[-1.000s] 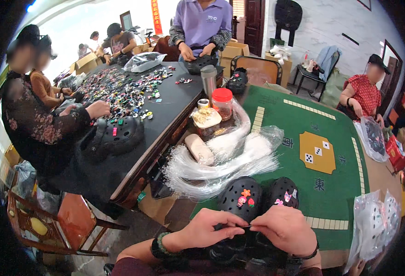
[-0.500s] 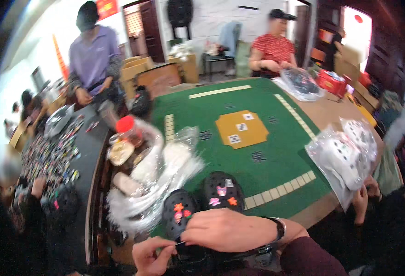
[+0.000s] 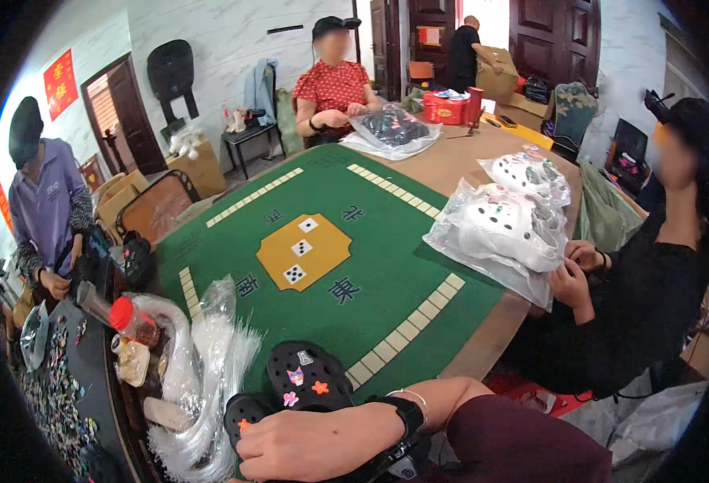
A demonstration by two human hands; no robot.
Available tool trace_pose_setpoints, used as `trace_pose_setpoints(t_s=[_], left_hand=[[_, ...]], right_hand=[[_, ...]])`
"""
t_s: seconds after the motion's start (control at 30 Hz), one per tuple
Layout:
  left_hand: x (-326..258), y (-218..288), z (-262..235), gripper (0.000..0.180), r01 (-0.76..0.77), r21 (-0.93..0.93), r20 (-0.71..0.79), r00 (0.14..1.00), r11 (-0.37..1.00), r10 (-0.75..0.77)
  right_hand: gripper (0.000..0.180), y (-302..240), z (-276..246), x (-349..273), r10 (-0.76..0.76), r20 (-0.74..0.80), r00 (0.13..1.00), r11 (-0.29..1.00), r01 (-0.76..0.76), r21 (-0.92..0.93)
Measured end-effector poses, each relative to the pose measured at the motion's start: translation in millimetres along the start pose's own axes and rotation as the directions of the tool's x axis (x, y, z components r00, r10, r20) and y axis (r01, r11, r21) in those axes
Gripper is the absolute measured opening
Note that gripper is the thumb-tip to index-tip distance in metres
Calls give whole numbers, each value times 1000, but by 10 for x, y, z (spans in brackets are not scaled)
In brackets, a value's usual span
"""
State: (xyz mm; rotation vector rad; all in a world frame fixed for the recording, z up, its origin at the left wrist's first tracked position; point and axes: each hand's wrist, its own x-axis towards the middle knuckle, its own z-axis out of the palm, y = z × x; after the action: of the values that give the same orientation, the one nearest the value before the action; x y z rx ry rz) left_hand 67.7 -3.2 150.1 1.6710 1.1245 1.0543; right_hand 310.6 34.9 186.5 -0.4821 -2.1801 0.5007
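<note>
My right hand [image 3: 310,445], with a dark watch [image 3: 407,413] and a bangle at the wrist, lies over the near edge of a pair of black clogs. Its fingers curl downward, and whatever they grip is hidden beneath them. The right-hand clog [image 3: 310,372] shows several charms: orange flowers, a pink one and a small figure. Partly covered by my hand, the other black clog [image 3: 245,419] carries an orange flower charm. My left hand is out of sight. Both clogs sit at the near edge of the green table mat [image 3: 330,322].
Left of the clogs lie bundled clear plastic strands [image 3: 209,386] and a red-lidded jar [image 3: 133,320]. Small charms [image 3: 56,394] cover the dark side table. Bagged white clogs [image 3: 507,229] stand right, by a person's hands [image 3: 576,274]. Another person handles a bag of dark clogs [image 3: 390,129].
The view has swung to the right. My left hand, earlier pinching a thin strand beside the clogs, has gone out of view. My right hand still lies over the clogs.
</note>
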Motion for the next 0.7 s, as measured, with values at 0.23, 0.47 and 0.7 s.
trace_pose_setpoints(t_s=[0.23, 0.47, 0.7], left_hand=[[5, -150, 40, 10, -19, -14, -41, 999, 1000, 18], [16, -212, 13, 12, -184, -29, -16, 983, 983, 183], [-22, -197, 17, 8, -162, -37, 4, 987, 986, 162]], right_hand=[[11, -49, -40, 24, -8, 11, 1000, 999, 8, -37], [12, -89, -61, 22, -13, -3, 1000, 999, 13, -50], [13, -119, -88, 12, -23, 3, 1000, 998, 23, -53]])
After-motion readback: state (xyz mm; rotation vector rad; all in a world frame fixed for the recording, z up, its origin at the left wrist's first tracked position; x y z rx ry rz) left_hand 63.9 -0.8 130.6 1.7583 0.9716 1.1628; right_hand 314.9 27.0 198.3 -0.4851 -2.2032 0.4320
